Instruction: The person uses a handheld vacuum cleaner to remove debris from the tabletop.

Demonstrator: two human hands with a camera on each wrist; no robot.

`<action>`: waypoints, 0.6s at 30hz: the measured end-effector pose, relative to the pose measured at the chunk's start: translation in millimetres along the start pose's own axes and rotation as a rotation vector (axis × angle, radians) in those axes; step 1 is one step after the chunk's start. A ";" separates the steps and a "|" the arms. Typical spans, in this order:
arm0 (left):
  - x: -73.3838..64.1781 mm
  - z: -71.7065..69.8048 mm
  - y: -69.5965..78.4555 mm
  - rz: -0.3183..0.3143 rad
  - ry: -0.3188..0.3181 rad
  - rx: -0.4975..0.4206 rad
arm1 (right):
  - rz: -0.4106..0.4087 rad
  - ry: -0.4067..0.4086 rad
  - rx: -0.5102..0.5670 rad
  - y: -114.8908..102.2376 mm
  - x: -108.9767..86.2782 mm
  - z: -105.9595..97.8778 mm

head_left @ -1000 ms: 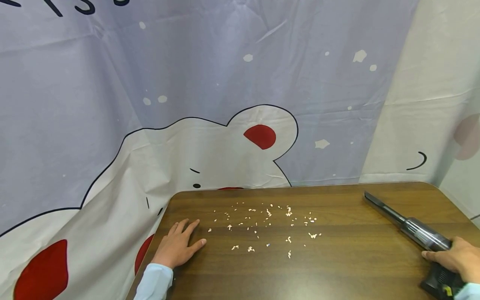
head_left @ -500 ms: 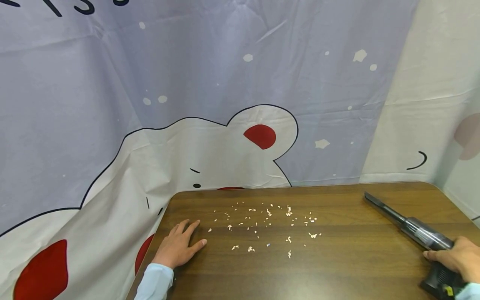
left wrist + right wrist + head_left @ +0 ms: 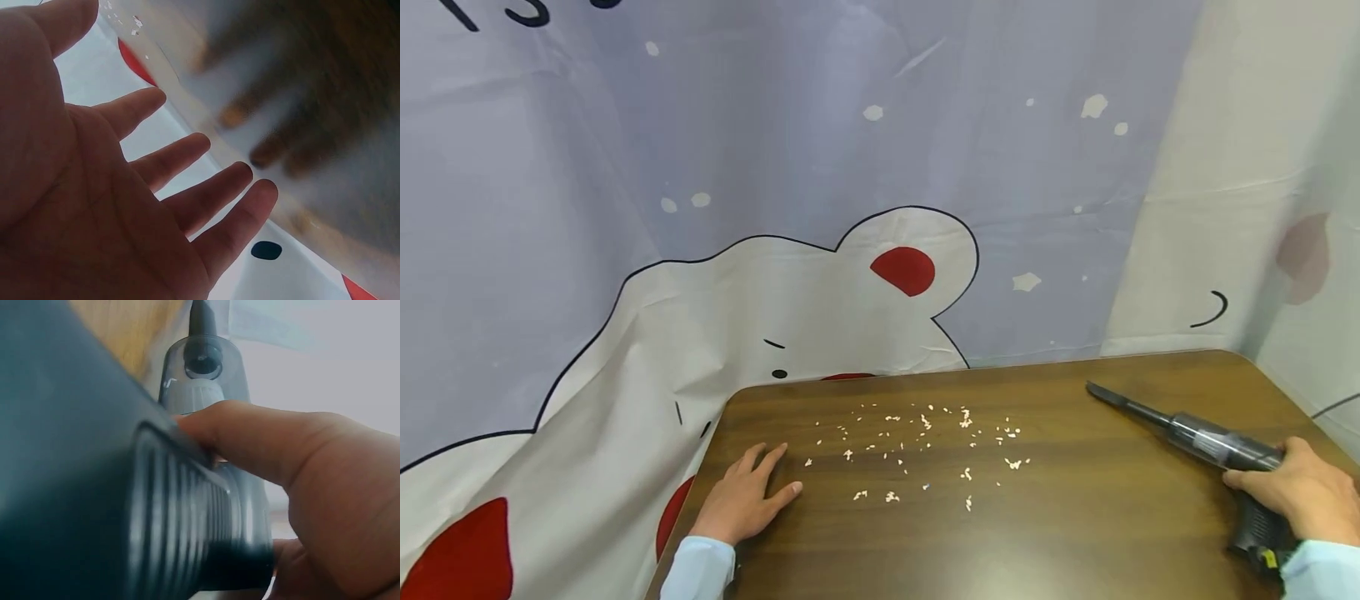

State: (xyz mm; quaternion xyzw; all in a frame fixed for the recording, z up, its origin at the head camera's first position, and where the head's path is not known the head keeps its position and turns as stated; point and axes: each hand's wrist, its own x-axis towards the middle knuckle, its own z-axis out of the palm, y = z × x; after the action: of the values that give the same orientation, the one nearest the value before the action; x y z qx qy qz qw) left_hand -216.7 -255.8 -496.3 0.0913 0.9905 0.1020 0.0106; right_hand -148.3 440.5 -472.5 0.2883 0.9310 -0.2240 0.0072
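Watching remotely through 3 views. Main change: the black, gun-shaped handheld device with a clear plastic barrel [image 3: 1213,446] has swung. Its flat dark nozzle [image 3: 1126,403] points more to the left across the table than 0.5 s ago, so the whole thing lies flatter in my head view. The head view itself has shifted a little too, so I'm judging against the table corner. The bare right hand [image 3: 1303,492] grips the device at the rear, where the barrel meets the handle; in the right wrist view the thumb [image 3: 265,437] lies across the body. Can't tell whether the device is off the surface or touching it.

The bare left hand [image 3: 739,502] has its fingers straight and spread wide, holding nothing, at the left side of the brown wood-grain tabletop [image 3: 1075,533]. Contact under the fingertips: I can't tell. It has hardly changed place on the table.

Small white irregular scraps [image 3: 892,497] lie scattered between the 2 hands, closer to the left. Same layout as 1 s ago, so my read: only the tool's aim has altered, and the scraps are undisturbed. The nozzle tip is well apart from them, near the far right of the tabletop.

Behind: pale lavender and white printed cloth [image 3: 1037,208]. Pale blue sleeves [image 3: 698,568] on both arms.
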 end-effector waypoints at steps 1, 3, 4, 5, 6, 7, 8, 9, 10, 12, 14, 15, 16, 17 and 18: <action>-0.8 0.4 -1.5 -0.005 -0.003 0.003 | -0.001 0.002 -0.003 -2.3 0.6 -0.4; -1.1 1.9 -3.8 -0.011 -0.007 0.012 | -0.014 0.020 -0.003 -5.5 0.5 -1.7; -0.2 2.9 -4.0 -0.009 -0.008 0.014 | -0.025 0.036 0.010 -5.5 -0.2 -3.0; 1.1 3.8 -3.4 -0.004 -0.011 0.013 | -0.034 0.053 0.023 -4.6 -2.2 -3.8; 3.0 5.0 -2.1 0.008 -0.010 0.010 | -0.038 0.073 0.034 -2.9 -4.7 -4.5; 3.1 4.8 -3.0 0.012 -0.004 0.011 | -0.051 0.089 0.043 -5.6 -4.7 -5.2; 3.1 4.2 -3.1 0.016 0.002 0.009 | -0.061 0.101 0.046 -7.7 -5.0 -5.8; 3.3 3.8 -2.8 0.020 0.009 0.009 | -0.072 0.113 0.051 -9.2 -5.6 -6.2; 3.7 3.5 -2.5 0.024 0.016 0.010 | -0.088 0.128 0.055 -10.5 -6.3 -6.6; 3.8 2.8 -1.9 0.028 0.029 0.016 | -0.121 0.155 0.063 -12.5 -7.5 -6.8; 3.5 1.7 -1.1 0.026 0.037 0.017 | -0.152 0.180 0.080 -14.2 -8.2 -6.7; 3.2 1.3 -1.0 0.022 0.037 0.018 | -0.170 0.201 0.092 -15.1 -8.4 -6.2; 2.8 1.0 -1.1 0.019 0.036 0.019 | -0.186 0.220 0.107 -16.4 -8.3 -5.8; 2.1 0.6 -1.2 0.016 0.034 0.019 | -0.195 0.230 0.130 -17.6 -8.4 -5.4; 1.5 0.6 -1.6 0.012 0.032 0.017 | -0.206 0.243 0.151 -19.0 -8.2 -5.0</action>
State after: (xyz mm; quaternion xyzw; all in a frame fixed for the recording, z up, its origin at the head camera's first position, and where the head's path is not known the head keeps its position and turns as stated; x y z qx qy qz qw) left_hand -218.5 -256.9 -497.2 0.0957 0.9908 0.0953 -0.0065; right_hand -151.2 424.3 -458.9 0.2159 0.9302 -0.2562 -0.1498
